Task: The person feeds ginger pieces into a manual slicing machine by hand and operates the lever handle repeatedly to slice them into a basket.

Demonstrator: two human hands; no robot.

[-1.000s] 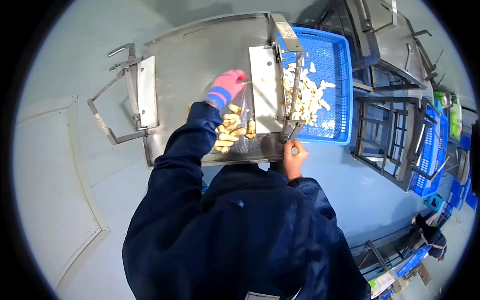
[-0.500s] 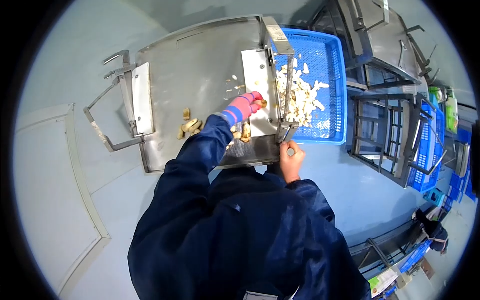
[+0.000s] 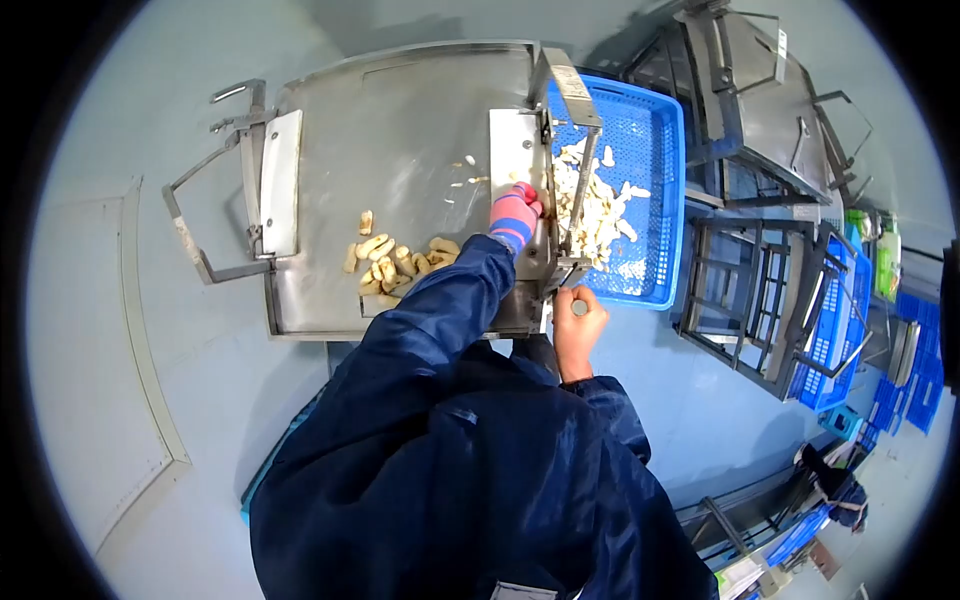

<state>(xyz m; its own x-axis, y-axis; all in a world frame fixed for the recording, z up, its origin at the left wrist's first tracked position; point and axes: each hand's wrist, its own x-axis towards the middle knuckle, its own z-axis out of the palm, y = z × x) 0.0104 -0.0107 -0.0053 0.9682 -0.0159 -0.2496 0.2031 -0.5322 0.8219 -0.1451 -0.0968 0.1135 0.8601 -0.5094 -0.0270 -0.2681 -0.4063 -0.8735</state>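
Observation:
My left hand (image 3: 516,216), in a pink and blue striped glove, lies over the white board (image 3: 515,135) beside the cutter's blade frame (image 3: 581,175). Its fingers are drawn together; whatever they hold is too small to make out. My bare right hand (image 3: 579,325) is wrapped round the cutter's handle (image 3: 579,307) at the table's front edge. Several pale brown, finger-shaped pieces (image 3: 381,262) lie on the steel table (image 3: 400,130), left of my left forearm. Beyond the blade, many cut pale slices (image 3: 601,215) lie in a blue basket (image 3: 673,190).
A second white board (image 3: 281,185) with a metal arm (image 3: 190,225) is at the table's left edge. Metal racks (image 3: 750,290) and another steel table (image 3: 800,110) stand at the right, with a further blue basket (image 3: 835,320) behind.
My left hand has moved from the steel surface rightward onto the white board, close to the blade. The pieces on the table lie farther left. My right hand still grips the handle.

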